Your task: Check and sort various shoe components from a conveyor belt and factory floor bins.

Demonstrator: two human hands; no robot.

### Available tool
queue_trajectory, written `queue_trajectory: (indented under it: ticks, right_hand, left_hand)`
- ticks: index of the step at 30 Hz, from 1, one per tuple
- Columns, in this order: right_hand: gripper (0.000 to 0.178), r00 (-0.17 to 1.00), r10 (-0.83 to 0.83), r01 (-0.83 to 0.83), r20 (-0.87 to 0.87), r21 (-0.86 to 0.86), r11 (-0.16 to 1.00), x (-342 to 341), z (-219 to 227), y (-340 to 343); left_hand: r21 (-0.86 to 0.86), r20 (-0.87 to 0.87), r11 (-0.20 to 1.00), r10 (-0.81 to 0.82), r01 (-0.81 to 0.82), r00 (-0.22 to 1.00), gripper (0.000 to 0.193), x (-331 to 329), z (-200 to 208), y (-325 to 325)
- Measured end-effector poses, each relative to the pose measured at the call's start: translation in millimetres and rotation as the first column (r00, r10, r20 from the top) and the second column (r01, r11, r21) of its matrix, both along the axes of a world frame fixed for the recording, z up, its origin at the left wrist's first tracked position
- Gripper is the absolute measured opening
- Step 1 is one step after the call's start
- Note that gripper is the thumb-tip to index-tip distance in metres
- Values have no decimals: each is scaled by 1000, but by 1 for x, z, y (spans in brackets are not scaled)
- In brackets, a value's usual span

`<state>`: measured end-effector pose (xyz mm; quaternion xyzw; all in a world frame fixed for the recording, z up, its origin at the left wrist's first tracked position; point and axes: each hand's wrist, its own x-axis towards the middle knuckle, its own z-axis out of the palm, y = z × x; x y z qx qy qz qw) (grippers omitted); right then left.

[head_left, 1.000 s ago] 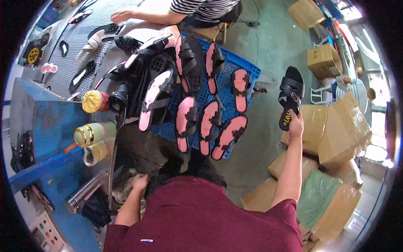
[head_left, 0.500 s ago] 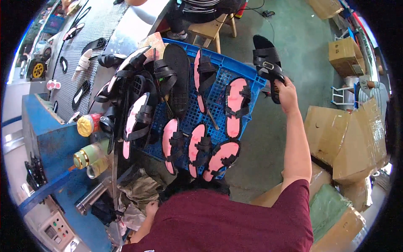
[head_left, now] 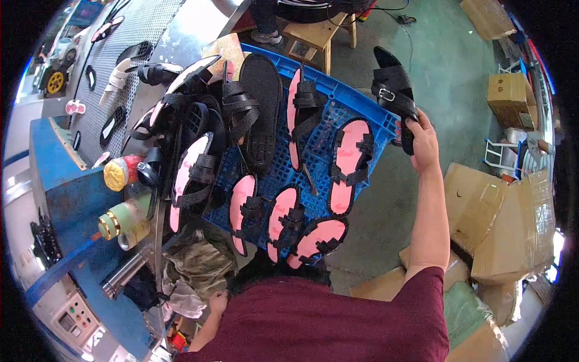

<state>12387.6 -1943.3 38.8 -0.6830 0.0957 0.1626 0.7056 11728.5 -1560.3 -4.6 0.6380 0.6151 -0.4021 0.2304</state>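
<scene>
My right hand (head_left: 426, 142) grips a black sandal (head_left: 394, 90) by one end, holding it out beyond the right corner of a blue plastic crate (head_left: 375, 128). Wide black straps and a silver-coloured buckle show on it. Low beside my body, my left hand (head_left: 218, 301) has its fingers curled, and I see nothing in them. Sandals with pink soles and black straps stand and lie on the crate, among them a pink-soled sandal (head_left: 352, 151) at the right. Near the crate's middle a black sandal (head_left: 260, 102) shows its long dark sole.
To my left are a blue machine (head_left: 75, 175) with a control panel (head_left: 75, 317) and a mesh conveyor (head_left: 134, 45) carrying several sandals. A green cup (head_left: 123, 217) hangs near the crate. Cardboard boxes (head_left: 509, 223) are piled at right. A wooden stool (head_left: 310, 33) and a seated person are ahead.
The view has shifted slightly. The black sandal has tilted a little in my right hand and stays beside the crate's corner. My left hand remains low at my side.
</scene>
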Motion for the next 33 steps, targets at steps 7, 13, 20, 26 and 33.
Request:
queue_trajectory:
  ticks: [7,13,20,26,33]
  right_hand:
    - [49,989,123,-110,77,-145,983,9,19,28]
    - [48,987,158,-152,30,-154,976,5,38,46]
    - [43,997,79,-78,-3,-203,976,1,50,69]
    - [45,997,77,-76,2,-148,986,-9,53,75]
    - [46,998,-20,33,63,-217,976,-21,62,107]
  left_hand:
    - [-8,98,997,-81,83,992,37,-20,-9,-6]
    - [65,72,989,125,-130,990,40,12,8,-22]
    - [87,75,982,161,-167,984,44,-2,4,-28]
    - [34,22,973,226,-226,974,42,-6,2,-32]
    - [-44,285,998,57,-47,957,41,-83,-27,-37]
